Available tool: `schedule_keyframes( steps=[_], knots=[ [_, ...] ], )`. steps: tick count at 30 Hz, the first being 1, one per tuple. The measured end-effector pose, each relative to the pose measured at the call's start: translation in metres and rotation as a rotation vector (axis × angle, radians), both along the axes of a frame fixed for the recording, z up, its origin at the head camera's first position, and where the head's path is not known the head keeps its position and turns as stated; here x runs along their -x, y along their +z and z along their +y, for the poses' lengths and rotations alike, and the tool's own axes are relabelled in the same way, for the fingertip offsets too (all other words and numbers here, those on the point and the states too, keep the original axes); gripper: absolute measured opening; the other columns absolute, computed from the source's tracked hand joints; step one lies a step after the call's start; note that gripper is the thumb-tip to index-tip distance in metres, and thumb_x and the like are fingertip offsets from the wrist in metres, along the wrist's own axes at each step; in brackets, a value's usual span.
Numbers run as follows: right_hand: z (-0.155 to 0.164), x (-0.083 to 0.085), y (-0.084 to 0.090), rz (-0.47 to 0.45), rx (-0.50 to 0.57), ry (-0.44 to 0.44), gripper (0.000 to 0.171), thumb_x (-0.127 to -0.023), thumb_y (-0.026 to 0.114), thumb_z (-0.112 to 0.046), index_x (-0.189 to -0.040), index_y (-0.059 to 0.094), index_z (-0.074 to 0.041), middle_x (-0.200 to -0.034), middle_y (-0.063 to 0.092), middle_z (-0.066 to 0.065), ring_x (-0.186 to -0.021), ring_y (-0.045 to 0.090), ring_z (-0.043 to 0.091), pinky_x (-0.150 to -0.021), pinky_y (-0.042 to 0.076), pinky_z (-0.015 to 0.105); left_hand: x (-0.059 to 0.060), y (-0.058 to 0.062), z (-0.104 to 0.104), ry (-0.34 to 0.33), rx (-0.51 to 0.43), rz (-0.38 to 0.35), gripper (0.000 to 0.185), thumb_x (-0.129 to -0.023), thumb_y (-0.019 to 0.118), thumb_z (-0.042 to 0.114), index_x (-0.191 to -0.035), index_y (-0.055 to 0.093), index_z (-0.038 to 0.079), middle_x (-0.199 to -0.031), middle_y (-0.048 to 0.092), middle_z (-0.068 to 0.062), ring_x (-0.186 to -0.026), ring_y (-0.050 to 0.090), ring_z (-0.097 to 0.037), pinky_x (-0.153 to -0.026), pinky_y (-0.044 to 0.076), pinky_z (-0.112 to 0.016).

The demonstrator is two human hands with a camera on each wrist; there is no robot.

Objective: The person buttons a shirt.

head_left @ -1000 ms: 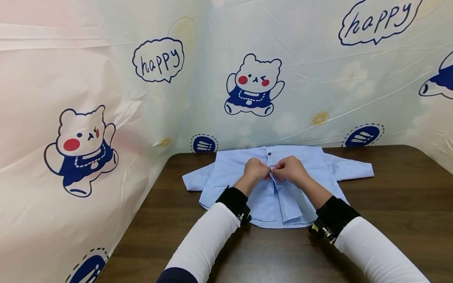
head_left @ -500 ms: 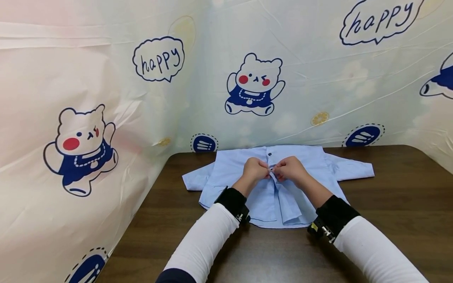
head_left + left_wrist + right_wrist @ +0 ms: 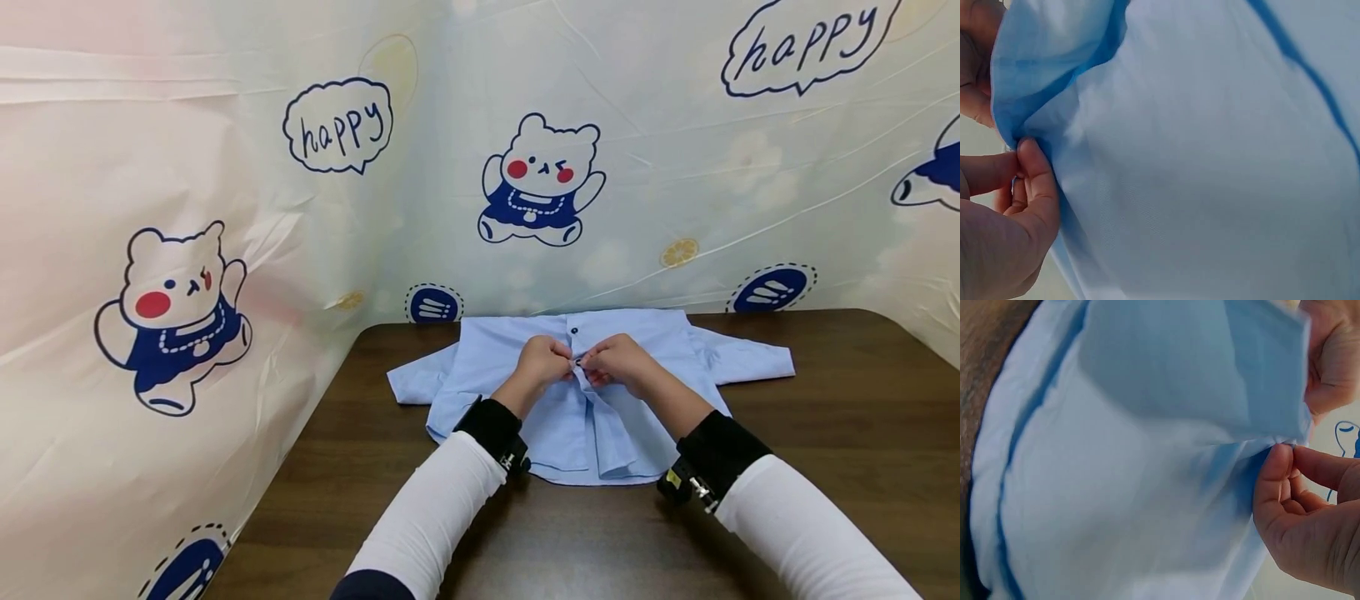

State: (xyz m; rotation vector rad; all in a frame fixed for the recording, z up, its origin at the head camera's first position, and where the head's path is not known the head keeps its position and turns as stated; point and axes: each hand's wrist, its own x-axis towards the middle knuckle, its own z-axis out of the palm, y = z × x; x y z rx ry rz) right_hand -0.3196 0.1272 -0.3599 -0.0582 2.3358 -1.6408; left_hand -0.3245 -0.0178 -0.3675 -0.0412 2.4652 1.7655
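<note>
A light blue button-up shirt (image 3: 487, 350) lies spread on the table, its sleeves out to both sides. My left hand (image 3: 542, 360) pinches the front edge near the middle, thumb against fingers. Just right of it, my right hand (image 3: 621, 360) pinches the same front edge. Between the fingertips of both hands a small dark button (image 3: 578, 362) partly shows. Another dark button (image 3: 574, 331) sits higher on the front strip. Below the hands, the front panels hang apart with a raised fold. In the right wrist view, cloth hides part of the left hand (image 3: 1336, 359).
The brown wooden table (image 3: 360, 500) extends to both sides and in front of the shirt. Directly behind it hangs a printed curtain (image 3: 652, 150) with bears and lettering. Black bands with small cameras (image 3: 491, 433) circle both wrists.
Both hands stay at the same place on the front strip, with small finger movements. The dark button between the fingertips shows more than one second ago. My right forearm has shifted slightly right.
</note>
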Motion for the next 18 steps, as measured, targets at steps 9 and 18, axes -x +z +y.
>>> schedule_keyframes(
  steps=[9, 18],
  knots=[
    [0.006, 0.000, -0.004, -0.160, 0.155, 0.030, 0.015, -0.097, 0.054, -0.004, -0.101, 0.059, 0.010, -0.072, 0.060, 0.004, -0.062, 0.057, 0.011, -0.063, 0.053, 0.024, -0.002, -0.007, -0.005, -0.029, 0.235, 0.177, 0.009, -0.079, 0.078, 0.001, -0.080, 0.069, 0.003, -0.070, 0.065, -0.002, -0.065, 0.061, -0.010, -0.058, 0.050, -0.020],
    [0.059, -0.014, 0.011, 0.349, -0.662, 0.251, 0.041, -0.090, 0.069, -0.019, -0.115, 0.059, 0.012, -0.106, 0.063, 0.025, -0.097, 0.060, 0.037, -0.087, 0.049, 0.050, 0.002, 0.000, -0.078, -0.348, 0.947, 0.395, 0.039, -0.078, 0.083, 0.025, -0.106, 0.067, 0.002, -0.100, 0.067, -0.009, -0.096, 0.061, -0.024, -0.085, 0.048, -0.034]
  ],
)
